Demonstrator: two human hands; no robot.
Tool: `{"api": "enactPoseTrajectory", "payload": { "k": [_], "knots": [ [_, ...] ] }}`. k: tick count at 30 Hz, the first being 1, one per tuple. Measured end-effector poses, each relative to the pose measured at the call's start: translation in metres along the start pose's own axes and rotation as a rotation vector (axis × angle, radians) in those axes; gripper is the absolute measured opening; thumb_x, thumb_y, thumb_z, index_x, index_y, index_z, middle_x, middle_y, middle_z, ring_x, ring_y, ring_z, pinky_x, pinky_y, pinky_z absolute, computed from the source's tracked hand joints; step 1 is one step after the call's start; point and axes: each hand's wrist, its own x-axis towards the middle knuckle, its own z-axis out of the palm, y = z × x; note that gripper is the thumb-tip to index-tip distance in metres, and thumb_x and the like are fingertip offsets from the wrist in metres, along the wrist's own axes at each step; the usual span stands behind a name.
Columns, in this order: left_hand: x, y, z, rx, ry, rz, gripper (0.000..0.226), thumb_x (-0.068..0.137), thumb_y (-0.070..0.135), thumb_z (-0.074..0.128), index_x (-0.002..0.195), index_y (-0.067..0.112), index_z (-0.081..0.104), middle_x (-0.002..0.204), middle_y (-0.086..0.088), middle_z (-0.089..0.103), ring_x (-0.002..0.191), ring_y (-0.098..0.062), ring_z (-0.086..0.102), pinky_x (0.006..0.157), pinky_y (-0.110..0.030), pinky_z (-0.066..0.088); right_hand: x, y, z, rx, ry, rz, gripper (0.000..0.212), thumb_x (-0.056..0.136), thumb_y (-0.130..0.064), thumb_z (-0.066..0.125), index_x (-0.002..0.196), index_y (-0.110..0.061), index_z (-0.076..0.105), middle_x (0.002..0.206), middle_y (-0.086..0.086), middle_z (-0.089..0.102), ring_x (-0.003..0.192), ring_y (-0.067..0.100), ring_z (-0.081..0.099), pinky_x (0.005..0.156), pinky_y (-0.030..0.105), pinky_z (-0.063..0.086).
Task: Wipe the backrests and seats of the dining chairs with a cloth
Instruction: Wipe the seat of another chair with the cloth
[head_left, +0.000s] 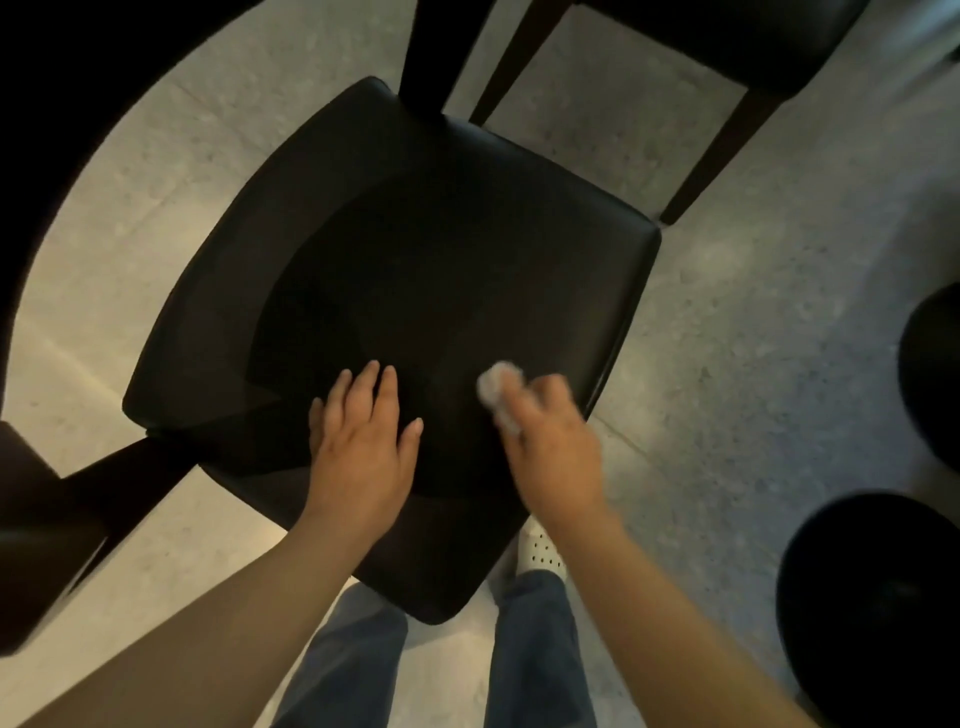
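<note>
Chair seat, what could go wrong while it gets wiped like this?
The left hand rests flat on the seat, so that patch may go unwiped or get smudged. The cloth is a small wad in the right hand near the seat's edge; it may miss spots or slip off.

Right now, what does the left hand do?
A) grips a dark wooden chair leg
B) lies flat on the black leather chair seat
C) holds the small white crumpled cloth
B: the left hand lies flat on the black leather seat; the right hand holds the white cloth.
</note>
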Motion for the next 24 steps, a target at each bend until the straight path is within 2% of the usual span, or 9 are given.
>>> {"api": "enactPoseTrajectory", "payload": {
  "k": [2,3,5,7,13,16,17,20,24],
  "knots": [
    [0.002,0.006,0.0,0.009,-0.004,0.008,0.062,0.098,0.044,0.034,0.153,0.018,0.019,0.16,-0.004,0.018,0.148,-0.024,0.006,0.12,-0.05,0.011,-0.001,0.014,0.007,-0.051,-0.066,-0.065,0.067,0.082,-0.028,0.068,0.14,-0.029,0.036,0.115,0.003,0.042,0.088,0.018,0.054,0.064,0.025,0.046],
    [0.004,0.009,0.0,0.012,-0.009,0.015,0.063,0.099,0.044,0.034,0.153,0.019,0.018,0.16,-0.004,0.017,0.148,-0.024,0.005,0.12,-0.05,0.011,0.0,0.03,0.007,-0.021,-0.053,0.05,0.065,0.081,-0.02,0.068,0.139,-0.028,0.04,0.116,0.006,0.044,0.091,0.022,0.054,0.066,0.027,0.042],
    [0.008,0.016,0.001,0.014,-0.02,0.03,0.063,0.099,0.044,0.033,0.154,0.02,0.015,0.161,-0.002,0.014,0.149,-0.023,0.002,0.12,-0.049,0.01,0.007,0.07,-0.001,0.151,0.087,0.472,0.046,0.088,-0.011,0.056,0.133,-0.022,0.051,0.117,0.013,0.047,0.095,0.031,0.054,0.072,0.031,0.035],
    [0.014,0.025,0.002,0.021,-0.028,0.039,0.063,0.099,0.045,0.032,0.154,0.021,0.012,0.161,-0.001,0.011,0.149,-0.021,0.0,0.121,-0.048,0.009,0.016,0.104,-0.013,0.223,0.161,0.807,0.037,0.095,-0.015,0.051,0.132,-0.017,0.054,0.119,0.016,0.046,0.097,0.032,0.054,0.076,0.03,0.033],
    [0.037,0.06,0.003,0.026,-0.016,0.071,0.063,0.099,0.045,0.033,0.153,0.022,0.011,0.161,-0.001,0.01,0.149,-0.022,0.001,0.12,-0.049,0.011,0.055,0.114,-0.04,0.233,0.221,0.53,0.039,0.096,-0.024,0.054,0.135,-0.025,0.054,0.113,0.005,0.05,0.083,0.012,0.048,0.073,0.027,0.041],
    [0.052,0.076,0.002,0.04,-0.01,0.106,0.063,0.099,0.046,0.032,0.153,0.024,0.009,0.161,-0.001,0.008,0.149,-0.022,0.0,0.12,-0.048,0.008,0.084,0.116,-0.052,0.372,0.274,0.485,0.038,0.098,-0.024,0.053,0.136,-0.023,0.053,0.12,0.002,0.049,0.087,0.011,0.054,0.07,0.007,0.043],
    [0.057,0.08,0.002,0.05,-0.009,0.114,0.063,0.099,0.047,0.031,0.153,0.025,0.008,0.161,-0.001,0.008,0.148,-0.023,0.0,0.12,-0.048,0.009,0.095,0.119,-0.057,0.418,0.276,0.467,0.038,0.098,-0.024,0.052,0.136,-0.023,0.052,0.124,0.002,0.048,0.089,0.013,0.057,0.071,0.01,0.048],
    [0.072,0.089,0.001,0.078,-0.021,0.099,0.064,0.098,0.05,0.033,0.153,0.028,0.011,0.158,-0.003,0.015,0.146,-0.025,0.011,0.118,-0.046,0.02,0.132,0.128,-0.066,0.465,0.205,0.421,0.039,0.1,-0.027,0.048,0.138,-0.023,0.048,0.133,0.001,0.046,0.098,0.028,0.063,0.079,0.044,0.057],
    [0.08,0.091,0.006,0.117,-0.038,0.074,0.069,0.093,0.055,0.042,0.152,0.029,0.017,0.154,-0.002,0.021,0.141,-0.026,0.017,0.113,-0.043,0.029,0.166,0.136,-0.063,0.43,0.241,0.414,0.037,0.1,-0.022,0.047,0.137,-0.023,0.051,0.136,0.003,0.048,0.111,0.025,0.058,0.091,0.041,0.052]
  ]
}}
